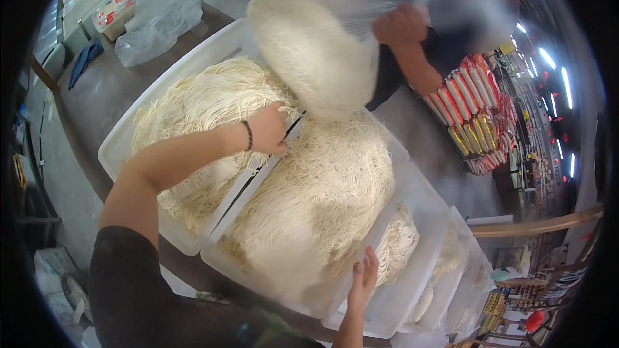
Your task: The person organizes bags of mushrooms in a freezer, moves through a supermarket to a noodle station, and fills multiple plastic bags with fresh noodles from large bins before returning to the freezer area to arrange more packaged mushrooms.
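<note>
My left hand (268, 129), with a dark braided band at the wrist, is over the meeting rims of two white plastic bins. Its fingers curl down beside pale noodles (208, 101) in the left bin, and whether they grip anything is hidden. Noodles (338, 188) also heap high in the middle bin (271, 290). Near that bin's right rim, my right hand (363, 275) is raised with fingers apart and holds nothing. Beyond my left hand, a large clear plastic bag of noodles (314, 53) hangs over the bins, blurred, gripped by another person's hand (400, 25).
More bins (411, 295) with smaller noodle bundles (397, 244) line up to the right. On the dark table lie a crumpled clear plastic bag (159, 24) and a blue cloth (86, 62). Red-and-white packages (469, 92) hang beyond, and a wooden pole (537, 222) juts in.
</note>
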Demonstrator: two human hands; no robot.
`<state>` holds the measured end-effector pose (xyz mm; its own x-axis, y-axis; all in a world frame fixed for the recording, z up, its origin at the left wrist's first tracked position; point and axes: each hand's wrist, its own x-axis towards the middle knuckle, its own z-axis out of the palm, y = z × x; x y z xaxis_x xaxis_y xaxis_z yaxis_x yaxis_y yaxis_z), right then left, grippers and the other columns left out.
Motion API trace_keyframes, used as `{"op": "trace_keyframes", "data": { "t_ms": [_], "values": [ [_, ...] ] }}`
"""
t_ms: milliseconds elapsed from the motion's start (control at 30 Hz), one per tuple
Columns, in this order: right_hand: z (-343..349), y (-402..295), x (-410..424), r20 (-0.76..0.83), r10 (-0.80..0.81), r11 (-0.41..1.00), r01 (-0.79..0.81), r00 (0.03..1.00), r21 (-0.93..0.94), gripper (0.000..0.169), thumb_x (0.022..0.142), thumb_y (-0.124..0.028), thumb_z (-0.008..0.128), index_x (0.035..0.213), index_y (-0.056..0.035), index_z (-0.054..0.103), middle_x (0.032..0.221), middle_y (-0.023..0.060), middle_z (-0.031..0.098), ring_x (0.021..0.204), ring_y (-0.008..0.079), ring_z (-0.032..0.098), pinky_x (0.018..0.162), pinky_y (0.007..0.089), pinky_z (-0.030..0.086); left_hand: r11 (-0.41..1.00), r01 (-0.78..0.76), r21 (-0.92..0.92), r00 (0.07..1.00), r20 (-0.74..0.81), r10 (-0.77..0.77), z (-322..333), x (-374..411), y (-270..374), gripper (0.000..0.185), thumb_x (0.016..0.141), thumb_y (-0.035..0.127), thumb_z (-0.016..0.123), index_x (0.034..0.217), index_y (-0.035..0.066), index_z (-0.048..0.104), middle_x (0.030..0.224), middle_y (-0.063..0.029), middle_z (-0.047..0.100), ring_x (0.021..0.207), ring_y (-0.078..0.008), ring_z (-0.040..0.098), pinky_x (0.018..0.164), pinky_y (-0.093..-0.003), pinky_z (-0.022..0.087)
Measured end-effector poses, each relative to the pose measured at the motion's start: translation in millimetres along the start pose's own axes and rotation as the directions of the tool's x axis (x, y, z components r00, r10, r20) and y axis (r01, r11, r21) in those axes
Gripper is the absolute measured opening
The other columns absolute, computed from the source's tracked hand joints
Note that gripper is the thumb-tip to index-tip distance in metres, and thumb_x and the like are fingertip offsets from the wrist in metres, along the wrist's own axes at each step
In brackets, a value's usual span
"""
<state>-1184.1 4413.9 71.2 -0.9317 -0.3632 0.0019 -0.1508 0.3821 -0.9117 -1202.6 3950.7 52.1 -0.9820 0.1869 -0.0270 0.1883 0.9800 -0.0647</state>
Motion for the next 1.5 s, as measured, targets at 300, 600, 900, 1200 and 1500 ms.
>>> {"op": "trace_keyframes", "data": {
  "t_ms": [300,600,900,1200,1500],
  "values": [
    [31.9,-25.8,231.5,0.047,-0.455,0.834,0.444,0.889,-0.326,0.038,0.089,-0.012,0.066,0.125,-0.0015,0.057,0.13,0.0196,0.056,0.125,0.0356,0.049,0.109,0.0427,0.035,0.837,0.462,-0.292,0.778,-0.32,-0.541,11.4,5.8,76.9,0.035,0.081,0.012,0.061,0.116,0.004,0.058,0.109,-0.0121,0.059,0.103,-0.0291,0.055,0.095,-0.0442,0.04],
    [77.4,32.1,418.9,0.304,-0.122,0.749,0.288,0.945,-0.596,0.064,0.095,-0.051,0.049,0.136,-0.0013,0.053,0.149,0.022,0.042,0.137,0.0386,0.04,0.114,0.0435,0.031,0.626,0.075,-0.776,0.721,-0.391,-0.572,-14.3,77.3,75.4,0.043,0.093,0.02,0.057,0.127,-0.005,0.05,0.131,-0.0217,0.054,0.121,-0.0385,0.05,0.105,-0.0436,0.039],
    [57.8,36.0,366.2,0.287,0.006,0.853,0.145,0.958,-0.501,0.058,0.096,-0.047,0.051,0.117,0.0061,0.062,0.125,0.0301,0.058,0.117,0.044,0.054,0.102,0.0428,0.04,0.676,0.129,-0.725,0.834,-0.289,-0.47,20.0,155.6,86.2,0.046,0.087,0.038,0.063,0.12,0.006,0.064,0.126,-0.0211,0.062,0.117,-0.0372,0.057,0.103,-0.0441,0.041],
    [50.1,14.8,331.6,0.13,-0.087,0.943,0.124,0.988,-0.309,0.051,0.101,-0.036,0.045,0.126,0.0075,0.056,0.128,0.0246,0.058,0.116,0.0354,0.057,0.102,0.0389,0.041,0.551,0.119,-0.826,0.879,-0.17,-0.445,26.1,155.7,74.4,0.046,0.09,0.039,0.057,0.123,0.008,0.063,0.128,-0.0156,0.062,0.119,-0.0353,0.057,0.104,-0.0454,0.041],
    [26.2,-32.6,79.2,-0.113,-0.199,0.98,0.2,0.973,-0.002,0.01,0.097,-0.008,0.06,0.101,0.0012,0.062,0.096,0.0076,0.064,0.088,0.0136,0.059,0.08,0.0264,0.049,0.362,-0.108,-0.926,0.635,-0.344,-0.691,-15.4,-36.7,192.5,0.029,0.091,0.018,0.058,0.117,0.005,0.062,0.115,-0.0132,0.063,0.106,-0.0311,0.059,0.093,-0.0421,0.046]
  ]
}}
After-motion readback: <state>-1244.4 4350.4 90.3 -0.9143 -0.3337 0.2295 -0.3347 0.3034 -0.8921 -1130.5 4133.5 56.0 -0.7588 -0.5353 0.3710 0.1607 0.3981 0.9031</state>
